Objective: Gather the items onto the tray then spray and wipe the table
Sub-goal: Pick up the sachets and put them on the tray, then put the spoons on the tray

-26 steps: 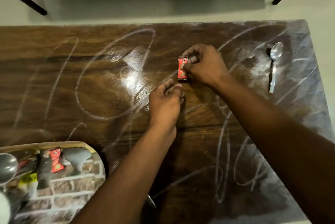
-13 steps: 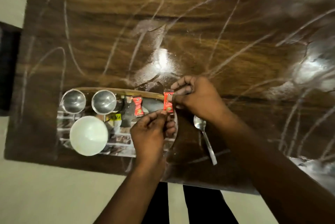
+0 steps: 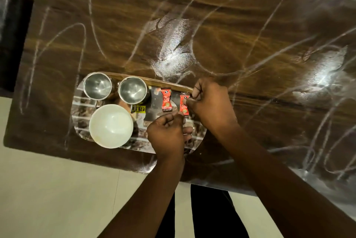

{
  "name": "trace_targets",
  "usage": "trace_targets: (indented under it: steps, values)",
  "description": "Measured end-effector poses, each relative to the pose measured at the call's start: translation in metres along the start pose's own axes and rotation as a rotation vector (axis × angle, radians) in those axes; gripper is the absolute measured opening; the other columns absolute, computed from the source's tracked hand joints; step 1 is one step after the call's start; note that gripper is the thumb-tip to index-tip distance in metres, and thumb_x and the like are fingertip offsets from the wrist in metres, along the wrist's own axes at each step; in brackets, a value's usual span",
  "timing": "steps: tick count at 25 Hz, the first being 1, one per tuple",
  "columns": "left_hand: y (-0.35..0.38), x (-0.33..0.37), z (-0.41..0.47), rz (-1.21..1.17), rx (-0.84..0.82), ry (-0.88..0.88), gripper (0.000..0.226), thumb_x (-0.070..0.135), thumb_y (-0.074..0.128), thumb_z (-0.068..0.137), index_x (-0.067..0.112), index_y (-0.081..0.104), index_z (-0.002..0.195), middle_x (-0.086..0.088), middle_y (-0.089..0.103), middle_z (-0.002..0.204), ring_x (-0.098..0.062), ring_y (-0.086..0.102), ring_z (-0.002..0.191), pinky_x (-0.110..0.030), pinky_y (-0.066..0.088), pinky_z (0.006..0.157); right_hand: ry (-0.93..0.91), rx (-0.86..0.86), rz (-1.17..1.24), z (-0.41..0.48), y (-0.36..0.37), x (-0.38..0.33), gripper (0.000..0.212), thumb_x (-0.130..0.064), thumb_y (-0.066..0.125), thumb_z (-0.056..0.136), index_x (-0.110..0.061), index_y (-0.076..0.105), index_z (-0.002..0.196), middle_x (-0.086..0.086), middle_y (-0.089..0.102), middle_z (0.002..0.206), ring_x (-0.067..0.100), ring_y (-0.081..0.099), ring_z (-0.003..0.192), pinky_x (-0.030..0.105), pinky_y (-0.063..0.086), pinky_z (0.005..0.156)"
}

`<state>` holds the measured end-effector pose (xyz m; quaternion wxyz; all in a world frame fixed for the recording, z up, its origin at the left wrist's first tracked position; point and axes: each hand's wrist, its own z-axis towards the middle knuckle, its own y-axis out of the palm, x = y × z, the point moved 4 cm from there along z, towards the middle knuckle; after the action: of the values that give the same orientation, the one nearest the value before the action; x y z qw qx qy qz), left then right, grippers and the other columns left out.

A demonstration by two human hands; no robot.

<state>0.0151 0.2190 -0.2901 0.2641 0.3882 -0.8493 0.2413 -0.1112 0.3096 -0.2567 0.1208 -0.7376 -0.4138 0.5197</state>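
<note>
Tray [image 3: 154,80] lower-left-centre: left steel cup [image 3: 97,85], right steel cup [image 3: 132,91], white bowl [image 3: 111,126], red sachet [image 3: 166,100] flat. 2nd sachet [image 3: 183,105] over tray's right end, pinched by right hand [image 3: 210,102]. Wood table [image 3: 250,25] smeared white.

Yellow sticker [image 3: 140,108] by the steel cup [image 3: 133,91] reads "79.0".

Pale floor [image 3: 48,199], dark furniture [image 3: 11,35] at the left edge.

Dim warm light, tabletop [image 3: 192,16] glare, edge distortion
</note>
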Motion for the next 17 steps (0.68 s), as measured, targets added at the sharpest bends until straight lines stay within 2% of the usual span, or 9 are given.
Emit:
trace_targets:
  steps: [6,10,13,17]
  values:
    - [0.0,0.0,0.006,-0.024,0.01,0.002,0.013,0.009,0.079,0.097,-0.003,0.075,0.101,-0.007,0.077,0.068,-0.02,0.069,0.043,-0.025,0.053,0.043,0.013,0.024,-0.02,0.0,0.004,0.001,0.032,-0.014,0.088,0.081,-0.019,0.057,0.076,-0.007,0.062,0.065,0.005,0.059,0.058,0.023,0.039,0.055]
    - [-0.002,0.001,0.006,-0.021,0.005,0.007,0.017,0.01,0.081,0.096,-0.005,0.074,0.1,-0.014,0.077,0.074,-0.022,0.07,0.045,-0.026,0.053,0.044,0.001,0.015,-0.02,-0.003,0.002,-0.001,0.029,-0.018,0.088,0.083,-0.018,0.059,0.078,-0.007,0.062,0.065,0.008,0.061,0.061,0.025,0.04,0.06]
    - [-0.006,0.003,0.002,-0.008,0.028,0.015,0.013,0.007,0.082,0.094,-0.003,0.074,0.098,-0.02,0.077,0.075,-0.019,0.069,0.044,-0.026,0.054,0.041,-0.026,0.031,-0.043,-0.006,-0.014,-0.003,0.032,-0.028,0.088,0.085,-0.016,0.059,0.076,-0.004,0.065,0.064,0.011,0.065,0.062,0.028,0.046,0.058]
    - [-0.013,0.006,-0.01,0.02,0.021,0.047,0.009,-0.002,0.078,0.092,0.004,0.072,0.092,-0.017,0.076,0.073,-0.018,0.066,0.042,-0.028,0.055,0.04,-0.121,-0.069,-0.261,-0.007,-0.066,0.013,0.027,-0.034,0.084,0.087,-0.021,0.062,0.079,-0.006,0.068,0.069,0.013,0.068,0.068,0.03,0.051,0.06]
